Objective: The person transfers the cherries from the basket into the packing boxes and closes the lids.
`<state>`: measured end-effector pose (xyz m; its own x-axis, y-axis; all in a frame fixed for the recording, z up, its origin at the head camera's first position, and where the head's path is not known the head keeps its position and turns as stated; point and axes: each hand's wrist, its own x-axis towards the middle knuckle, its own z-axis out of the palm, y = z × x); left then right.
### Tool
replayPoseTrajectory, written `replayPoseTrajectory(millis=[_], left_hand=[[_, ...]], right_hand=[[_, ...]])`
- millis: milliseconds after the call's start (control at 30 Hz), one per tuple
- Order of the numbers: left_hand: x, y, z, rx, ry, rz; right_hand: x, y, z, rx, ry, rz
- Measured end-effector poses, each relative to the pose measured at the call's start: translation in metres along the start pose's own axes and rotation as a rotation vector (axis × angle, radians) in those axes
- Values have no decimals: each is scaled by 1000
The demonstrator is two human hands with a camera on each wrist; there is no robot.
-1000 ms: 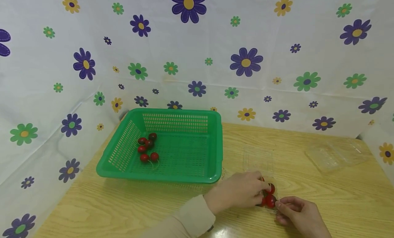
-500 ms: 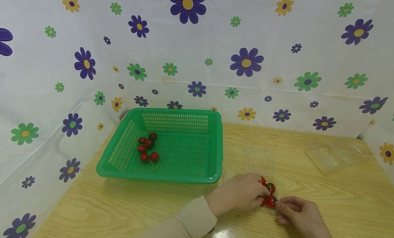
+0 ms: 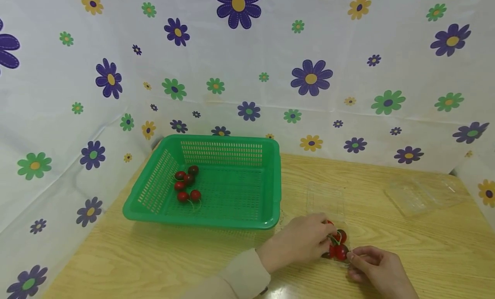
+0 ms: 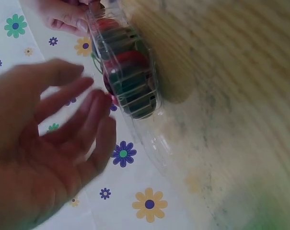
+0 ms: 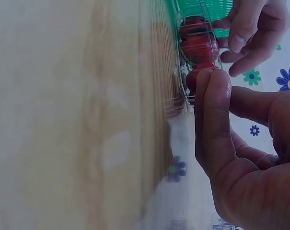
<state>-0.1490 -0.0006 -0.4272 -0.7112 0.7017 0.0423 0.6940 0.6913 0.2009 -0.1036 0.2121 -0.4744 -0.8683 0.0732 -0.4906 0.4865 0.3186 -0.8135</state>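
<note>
A small clear plastic box, its see-through lid folded open toward the back, holds several dark red cherries with green stems. My left hand is over the box's left side, fingers bent at the cherries. In the left wrist view the thumb and fingers stand apart, and I see nothing gripped between them. My right hand pinches the near right corner of the box between thumb and fingers. The left hand hides part of the box and some cherries.
A green plastic basket stands to the left, with several cherries in its left part. Another clear plastic container lies at the back right of the wooden table. A flowered white curtain bounds the back and sides.
My left hand makes small shifts over the cherries, and the stems by its fingertips now show more. The right hand stays at the box corner. The head view shifts slightly.
</note>
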Motion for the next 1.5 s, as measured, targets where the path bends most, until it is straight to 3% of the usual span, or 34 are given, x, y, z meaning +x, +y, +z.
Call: replayPoseTrajectory(millis=[133,267,367,633,867,1067,1200,1500], left_hand=[[-6,-1,3,-88,74,-171],[-12,-1,4,-246,84,-364],[-15,-3,5,-304,69,-425],[-16,-8,15,-479,41,-428],[-17,-13,25,-712,12,-501],[-26,-20,26,-934,-3,-532],[-32,-22,25,-1050,-18,-522],[-33,-18,23,-1109,-39,-520]], right_hand=[[0,-1,1,-4,1,-2],[1,-2,1,-11,2,-2],[1,-2,-2,-21,0,0],[2,-2,-4,-56,-12,6],[4,1,-8,-76,-35,49],[8,-1,-22,-187,-174,-14],[12,-11,-36,-270,-171,-51],[33,-38,-62,-245,-89,-122]])
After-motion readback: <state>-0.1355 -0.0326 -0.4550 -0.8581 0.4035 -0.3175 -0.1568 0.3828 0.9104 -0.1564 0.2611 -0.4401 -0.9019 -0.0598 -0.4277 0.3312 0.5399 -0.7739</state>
